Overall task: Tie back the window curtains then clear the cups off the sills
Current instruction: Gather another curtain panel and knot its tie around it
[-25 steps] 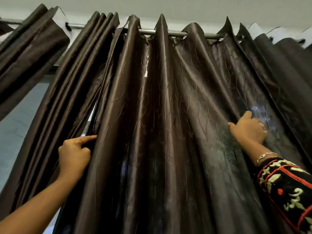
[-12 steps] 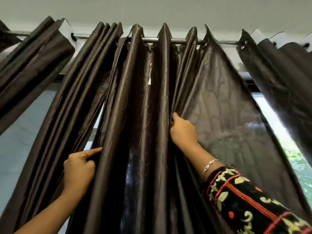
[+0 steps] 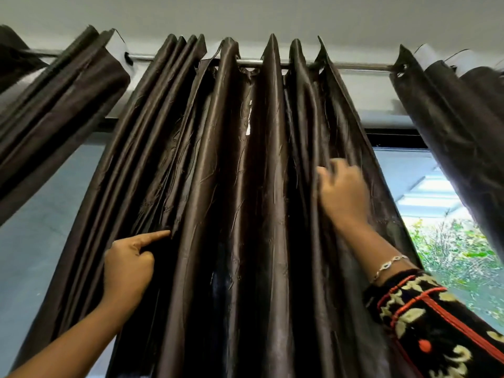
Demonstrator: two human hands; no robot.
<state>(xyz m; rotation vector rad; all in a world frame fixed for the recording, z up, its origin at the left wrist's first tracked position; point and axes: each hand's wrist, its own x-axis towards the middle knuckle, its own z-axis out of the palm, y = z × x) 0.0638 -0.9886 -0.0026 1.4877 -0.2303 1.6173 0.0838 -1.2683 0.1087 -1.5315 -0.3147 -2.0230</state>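
The dark brown curtain (image 3: 245, 214) hangs from the rod (image 3: 362, 67), bunched in pleats whose long axis runs top to bottom. Left hand (image 3: 128, 268): forefinger straight and touching a pleat, other fingers curled into the cloth near its left edge. Right hand (image 3: 343, 195), blurred: fingers (image 3: 326, 171) curled over the rightmost pleats, beside the window (image 3: 450, 241).

Dark brown curtain (image 3: 240, 186), bunched, on rod (image 3: 362, 67)

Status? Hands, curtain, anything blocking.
Left hand grips curtain folds, forefinger out. Right hand grips a pleat, blurred. Curtain bunched on rod, not yet tied. Nothing blocking in view.
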